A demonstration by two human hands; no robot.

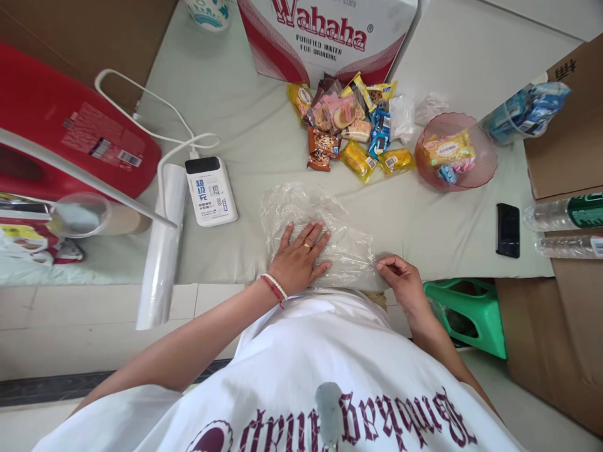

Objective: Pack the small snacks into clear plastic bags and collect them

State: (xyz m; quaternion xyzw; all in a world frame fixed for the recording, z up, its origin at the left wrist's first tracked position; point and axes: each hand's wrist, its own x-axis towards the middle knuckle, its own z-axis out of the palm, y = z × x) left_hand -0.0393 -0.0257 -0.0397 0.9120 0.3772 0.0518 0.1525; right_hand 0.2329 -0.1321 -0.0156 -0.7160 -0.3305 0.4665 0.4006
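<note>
A thin, crinkled clear plastic bag (348,242) lies on the cloth-covered table at its front edge. My left hand (301,257) rests flat on it, fingers spread and palm down, with a ring and wrist bracelets. At the bag's right edge, my right hand (400,276) is closed in a pinch, thumb and index finger on the plastic. Beyond the bag sits a pile of wrapped snacks (342,116), with yellow, brown and blue packets. A pink glass bowl (426,172) to its right holds a few wrapped pieces.
A Wahaha carton (325,41) stands behind the snacks. To the left are a white power bank (211,194) with a cable, a clear plastic roll (162,263) overhanging the edge, and a red jug (108,125). A black phone (508,230) and bottles (579,213) are at right; a green stool (490,320) stands below.
</note>
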